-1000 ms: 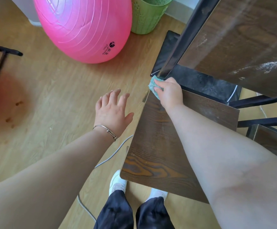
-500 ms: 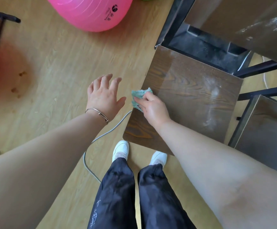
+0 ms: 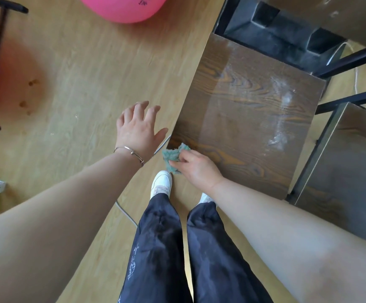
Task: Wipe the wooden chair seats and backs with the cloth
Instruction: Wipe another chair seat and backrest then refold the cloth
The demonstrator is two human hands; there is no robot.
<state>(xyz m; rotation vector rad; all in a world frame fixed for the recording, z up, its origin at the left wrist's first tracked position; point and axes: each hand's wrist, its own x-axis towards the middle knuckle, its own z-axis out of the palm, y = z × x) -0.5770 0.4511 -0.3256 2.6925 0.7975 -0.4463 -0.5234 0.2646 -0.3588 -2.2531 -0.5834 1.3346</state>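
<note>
A dark wooden chair seat (image 3: pixel 249 110) fills the upper right, with pale dusty smears on its right side. My right hand (image 3: pixel 196 167) grips a small green cloth (image 3: pixel 172 157) at the seat's near left corner. My left hand (image 3: pixel 138 127) hovers over the floor just left of the seat, fingers spread, holding nothing; a thin bracelet circles its wrist.
A second chair's seat (image 3: pixel 348 162) with a black frame stands to the right. Beyond the seat lies a dark table base (image 3: pixel 286 33). A pink exercise ball (image 3: pixel 125 7) sits at the top, and a grey cable (image 3: pixel 125 213) runs across the floor by my feet.
My right hand dragged the cloth along the seat's left edge from the far corner to the near corner. My left hand stayed spread beside the seat.
</note>
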